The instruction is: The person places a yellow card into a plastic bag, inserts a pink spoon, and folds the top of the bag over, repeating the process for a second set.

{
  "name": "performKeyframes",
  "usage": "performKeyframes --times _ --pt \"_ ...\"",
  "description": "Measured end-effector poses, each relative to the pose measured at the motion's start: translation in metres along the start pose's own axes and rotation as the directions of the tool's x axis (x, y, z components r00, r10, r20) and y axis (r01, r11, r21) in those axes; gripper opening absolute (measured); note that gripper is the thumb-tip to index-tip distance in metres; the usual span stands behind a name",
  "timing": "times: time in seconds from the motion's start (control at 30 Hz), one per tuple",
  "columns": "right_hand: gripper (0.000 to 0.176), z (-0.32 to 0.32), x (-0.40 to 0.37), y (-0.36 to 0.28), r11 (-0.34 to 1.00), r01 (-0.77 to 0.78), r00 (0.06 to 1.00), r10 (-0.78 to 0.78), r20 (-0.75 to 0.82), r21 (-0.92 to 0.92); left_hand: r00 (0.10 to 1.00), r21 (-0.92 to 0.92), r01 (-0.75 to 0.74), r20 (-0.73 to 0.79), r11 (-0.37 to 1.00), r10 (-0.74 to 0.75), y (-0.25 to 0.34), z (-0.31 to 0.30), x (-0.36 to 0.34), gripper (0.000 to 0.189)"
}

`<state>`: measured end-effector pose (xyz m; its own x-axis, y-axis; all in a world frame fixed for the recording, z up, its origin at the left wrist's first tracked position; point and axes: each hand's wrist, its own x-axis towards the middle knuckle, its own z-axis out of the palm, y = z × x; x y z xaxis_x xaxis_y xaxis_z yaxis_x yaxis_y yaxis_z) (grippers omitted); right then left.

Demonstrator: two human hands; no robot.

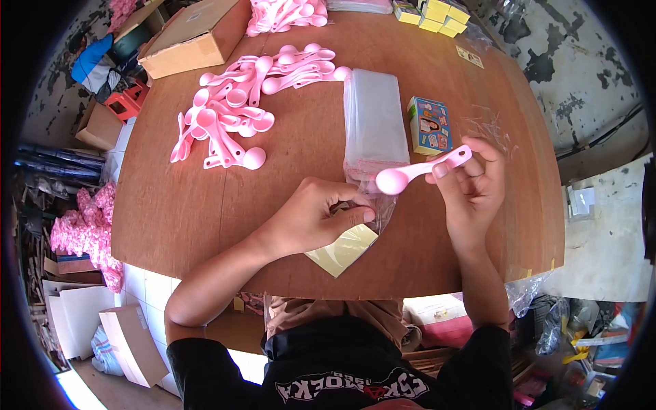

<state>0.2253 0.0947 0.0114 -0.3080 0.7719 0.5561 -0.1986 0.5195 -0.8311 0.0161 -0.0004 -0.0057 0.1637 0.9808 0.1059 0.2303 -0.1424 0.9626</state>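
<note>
My right hand [473, 189] grips a pink measuring spoon [418, 172] by the end of its handle, the bowl pointing left. Between the thumb and fingers of my left hand [321, 213] is a clear plastic bag [387, 210], its upper part right by the spoon's bowl. A pale yellow card [344, 251] shows below the left thumb and overlaps the bag in this view. Just beyond the hands lies a stack of clear plastic bags [374, 119]. Beside that stack is a small blue printed box [430, 126].
Many pink spoons [236, 96] lie heaped at the left of the wooden table [287, 154], with another pile [287, 15] at the far edge. A cardboard box [195, 41] occupies the far left corner. Yellow packs [437, 15] and a small card [470, 57] sit at the far right.
</note>
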Motion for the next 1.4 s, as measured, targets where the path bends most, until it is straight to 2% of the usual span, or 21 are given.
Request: performKeyframes --times 0.1,0.17,0.27,0.33,0.37,0.43,0.47,0.53,0.6,0.73,0.77,0.83,0.93,1.03,1.13,1.2,1.3,1.4 --pt "0.04 0.0 0.002 -0.004 0.985 -0.13 0.992 0.128 0.019 0.111 0.996 0.023 -0.083 -0.024 0.996 0.084 -0.001 0.002 0.0 0.013" --pt "0.04 -0.001 0.002 -0.002 0.969 -0.192 0.981 0.19 0.025 0.154 0.997 0.046 -0.069 -0.014 0.997 0.07 -0.001 0.001 0.0 0.013" --pt "0.04 -0.002 0.001 0.003 0.99 -0.126 0.992 0.126 0.014 0.064 0.998 0.05 -0.067 0.012 0.996 0.067 -0.003 0.001 0.001 0.012" --pt "0.04 -0.003 0.0 0.005 0.997 0.022 0.999 -0.019 0.038 -0.076 0.997 0.03 -0.077 0.026 0.997 0.076 -0.004 0.0 0.001 0.013" --pt "0.04 -0.003 -0.001 0.004 0.997 0.021 0.999 -0.019 0.037 -0.075 0.992 0.057 -0.117 0.044 0.991 0.114 -0.004 -0.001 0.001 0.014" --pt "0.042 -0.003 -0.001 -0.001 0.997 -0.077 0.993 0.078 0.089 -0.017 0.987 0.084 -0.156 0.064 0.984 0.151 -0.004 -0.001 0.001 0.015" --pt "0.042 -0.004 -0.001 -0.002 0.997 -0.078 0.993 0.079 0.087 -0.017 0.986 0.095 -0.159 0.058 0.983 0.154 -0.004 0.0 0.001 0.015" --pt "0.042 -0.006 0.001 -0.003 0.968 -0.208 0.976 0.197 0.094 0.138 0.986 0.106 -0.164 0.054 0.981 0.159 -0.002 0.0 0.001 0.016" --pt "0.042 -0.01 0.005 -0.003 0.961 -0.229 0.972 0.216 0.093 0.155 0.997 0.071 -0.067 0.042 0.995 0.064 0.0 0.0 0.0 0.018" --pt "0.042 -0.011 0.006 -0.003 0.941 -0.28 0.957 0.258 0.129 0.192 0.997 0.074 -0.083 0.006 0.994 0.082 -0.003 0.001 0.002 0.015" --pt "0.042 -0.009 0.004 -0.002 0.941 -0.279 0.958 0.258 0.129 0.192 0.997 0.058 -0.076 0.006 0.995 0.076 -0.003 0.002 0.002 0.015" --pt "0.04 -0.003 -0.001 0.0 0.979 -0.194 0.978 0.187 0.097 0.064 0.998 0.041 -0.07 0.008 0.997 0.07 -0.002 0.002 0.002 0.015" --pt "0.039 -0.001 -0.003 -0.005 0.973 -0.2 0.972 0.182 0.151 0.111 0.999 0.044 -0.022 0.047 0.999 0.02 0.0 0.001 0.002 0.016" --pt "0.039 0.001 -0.004 -0.004 0.968 -0.226 0.968 0.212 0.134 0.105 0.996 0.055 -0.083 0.028 0.995 0.082 -0.003 0.003 0.002 0.016" --pt "0.039 0.003 -0.006 -0.002 0.971 -0.219 0.969 0.204 0.137 0.098 0.997 0.015 -0.062 0.036 0.998 0.061 -0.005 0.004 0.001 0.019" --pt "0.039 0.007 -0.009 -0.001 0.974 -0.203 0.971 0.187 0.148 0.1 0.999 -0.096 -0.036 0.01 0.995 0.037 -0.009 0.006 0.0 0.022" --pt "0.037 0.01 -0.015 -0.002 0.987 -0.158 0.965 0.152 0.213 0.008 0.995 -0.019 -0.095 0.022 0.995 0.095 -0.004 0.006 0.0 0.025" --pt "0.037 0.011 -0.015 -0.004 0.989 -0.146 0.971 0.144 0.19 -0.002 0.996 0.006 -0.084 0.021 0.996 0.084 -0.003 0.006 0.0 0.025"
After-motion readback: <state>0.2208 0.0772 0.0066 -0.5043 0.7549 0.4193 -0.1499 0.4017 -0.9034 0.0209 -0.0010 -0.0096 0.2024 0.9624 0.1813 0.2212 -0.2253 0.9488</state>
